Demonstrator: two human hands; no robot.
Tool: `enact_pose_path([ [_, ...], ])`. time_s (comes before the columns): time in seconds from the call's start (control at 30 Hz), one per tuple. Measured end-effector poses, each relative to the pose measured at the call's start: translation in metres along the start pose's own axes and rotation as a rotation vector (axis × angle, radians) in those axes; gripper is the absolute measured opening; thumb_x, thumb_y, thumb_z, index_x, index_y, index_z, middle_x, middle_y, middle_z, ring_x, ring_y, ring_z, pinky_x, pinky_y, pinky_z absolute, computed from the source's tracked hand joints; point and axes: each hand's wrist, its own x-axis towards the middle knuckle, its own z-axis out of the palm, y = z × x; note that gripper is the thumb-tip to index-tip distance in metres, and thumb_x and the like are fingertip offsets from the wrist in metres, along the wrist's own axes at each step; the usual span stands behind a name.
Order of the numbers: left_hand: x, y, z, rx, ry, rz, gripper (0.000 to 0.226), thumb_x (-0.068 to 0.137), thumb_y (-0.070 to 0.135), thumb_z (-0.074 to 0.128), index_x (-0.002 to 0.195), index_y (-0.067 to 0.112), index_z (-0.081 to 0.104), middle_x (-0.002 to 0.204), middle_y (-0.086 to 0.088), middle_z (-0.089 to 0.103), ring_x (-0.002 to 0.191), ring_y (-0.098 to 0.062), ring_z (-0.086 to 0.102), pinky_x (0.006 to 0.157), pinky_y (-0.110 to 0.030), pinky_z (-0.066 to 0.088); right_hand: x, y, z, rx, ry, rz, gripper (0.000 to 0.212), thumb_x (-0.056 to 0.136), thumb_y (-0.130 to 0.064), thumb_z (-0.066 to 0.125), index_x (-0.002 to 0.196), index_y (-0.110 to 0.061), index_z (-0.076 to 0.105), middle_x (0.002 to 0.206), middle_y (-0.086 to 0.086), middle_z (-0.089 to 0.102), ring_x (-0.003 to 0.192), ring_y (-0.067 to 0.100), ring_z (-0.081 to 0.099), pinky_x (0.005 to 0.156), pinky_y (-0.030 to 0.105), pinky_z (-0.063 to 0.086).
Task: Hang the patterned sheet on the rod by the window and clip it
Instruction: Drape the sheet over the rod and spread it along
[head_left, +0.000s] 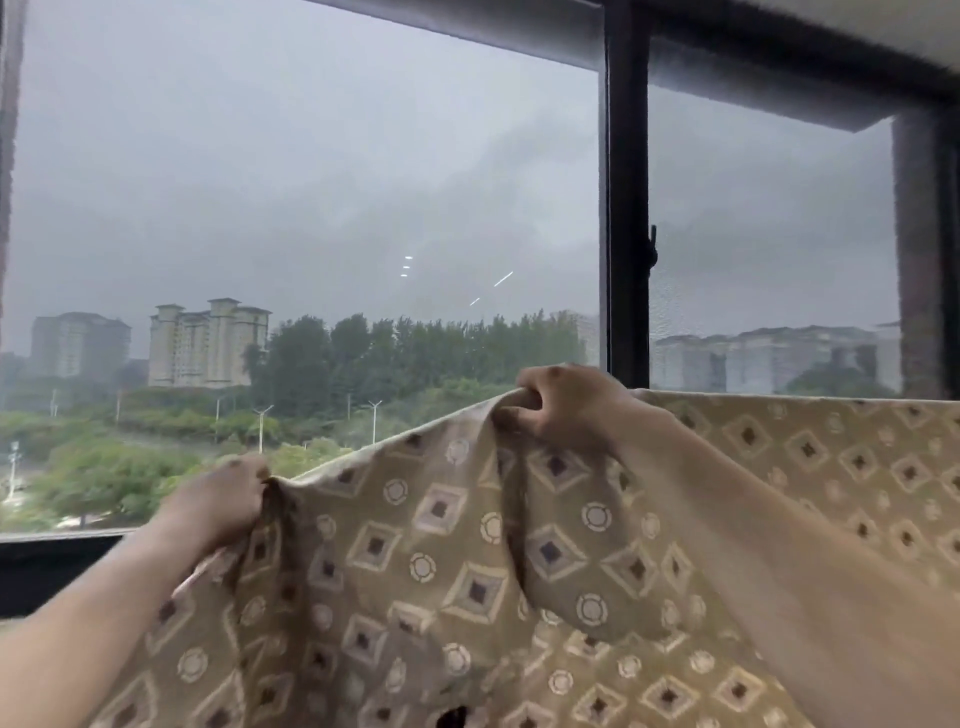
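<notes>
Both hands are raised before the window (311, 182) and well apart; the left hand (228, 501) bunches the top edge of the patterned sheet (415, 582) in curled fingers, low and to the left, while the right hand (563, 408) grips the same edge higher up, near the dark window post (626, 208). Between them the edge slopes down to the left, with a deep fold under the right hand; to the right of that hand the edge runs level across the glass. It may already lie over the rod there, but no rod shows, so I cannot tell; no clip is in view either. The step in hand looks like spreading the sheet along its support. To do it well, I judge, the left hand should come up level with the right and draw outward, so the slack fold pulls flat and the edge sits straight; both grips should hold firm until the cloth hangs evenly on both sides of the rod, because a woven sheet like this probably slides towards its longer side; only then free a hand for clips.
</notes>
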Motion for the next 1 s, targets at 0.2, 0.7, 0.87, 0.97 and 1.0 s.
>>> enact_pose_path([
  [0.2, -0.103, 0.104, 0.045, -0.335, 0.101, 0.367, 0.049, 0.07, 0.068, 0.05, 0.098, 0.027, 0.05, 0.091, 0.02, 0.049, 0.083, -0.005, 0.049, 0.071, -0.029, 0.04, 0.006, -0.004, 0.007, -0.065, 0.034, 0.045, 0.045, 0.085, -0.07, 0.046, 0.068, -0.028, 0.044, 0.073, -0.013, 0.053, 0.074, 0.015, 0.054, 0.069, 0.035, 0.042],
  [0.7, -0.045, 0.066, 0.031, -0.054, 0.316, 0.329, 0.019, 0.091, 0.029, 0.055, 0.076, 0.017, 0.054, 0.073, -0.007, 0.071, 0.07, -0.035, 0.068, 0.049, -0.031, 0.035, -0.005, 0.011, 0.003, -0.048, 0.031, 0.152, 0.056, 0.072, -0.084, 0.047, 0.074, -0.028, 0.043, 0.075, -0.009, 0.055, 0.072, 0.013, 0.053, 0.064, 0.034, 0.039],
  [0.87, -0.036, 0.05, 0.033, 0.062, 0.063, 0.223, 0.026, 0.084, 0.037, 0.058, 0.07, 0.022, 0.043, 0.081, -0.003, 0.069, 0.082, -0.03, 0.066, 0.059, -0.033, 0.042, 0.002, -0.007, 0.006, -0.113, -0.034, 0.112, 0.036, 0.08, -0.067, 0.05, 0.086, -0.033, 0.042, 0.088, -0.01, 0.055, 0.089, 0.017, 0.057, 0.083, 0.038, 0.043],
  [0.97, -0.05, 0.068, 0.04, -0.055, -0.021, 0.234, 0.012, 0.079, 0.035, 0.056, 0.075, 0.027, 0.047, 0.088, 0.002, 0.064, 0.093, -0.027, 0.063, 0.07, -0.034, 0.046, 0.003, -0.003, 0.007, -0.125, -0.051, 0.137, 0.032, 0.08, -0.057, 0.054, 0.095, -0.031, 0.043, 0.092, -0.006, 0.053, 0.092, 0.019, 0.053, 0.092, 0.04, 0.042],
  [1.0, -0.056, 0.081, 0.043, -0.176, 0.048, 0.262, 0.01, 0.078, 0.03, 0.058, 0.086, 0.029, 0.053, 0.097, 0.002, 0.062, 0.098, -0.025, 0.061, 0.076, -0.034, 0.047, 0.002, -0.001, 0.007, -0.1, -0.053, 0.147, 0.033, 0.081, -0.057, 0.055, 0.096, -0.03, 0.043, 0.092, -0.006, 0.052, 0.092, 0.019, 0.053, 0.09, 0.039, 0.043],
])
